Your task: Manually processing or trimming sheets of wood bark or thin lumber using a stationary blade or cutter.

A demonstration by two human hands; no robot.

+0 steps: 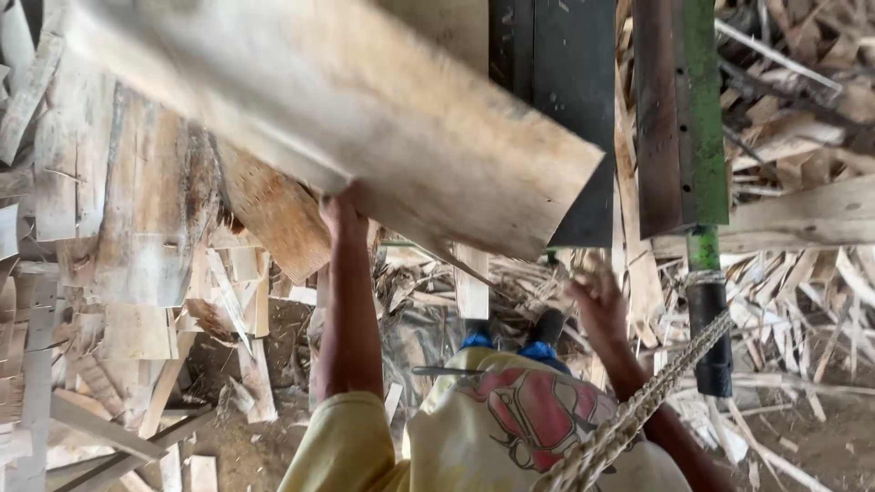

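A long, pale, rough-sawn wooden plank (pixel 365 100) runs from the upper left down to the middle right, blurred by motion. My left hand (pixel 339 211) reaches up to its lower edge and grips it from beneath, arm stretched out. My right hand (pixel 597 296) is blurred, its fingers apart and empty, just below the plank's cut end. My yellow printed shirt (pixel 492 428) fills the bottom of the view.
A dark metal machine body (pixel 570 91) and a green metal bar (pixel 702 109) with a black handle (pixel 711 342) stand at the upper right. A thick rope (pixel 629 419) crosses the lower right. Wood slabs (pixel 137 210) and offcuts (pixel 802 292) litter the ground on both sides.
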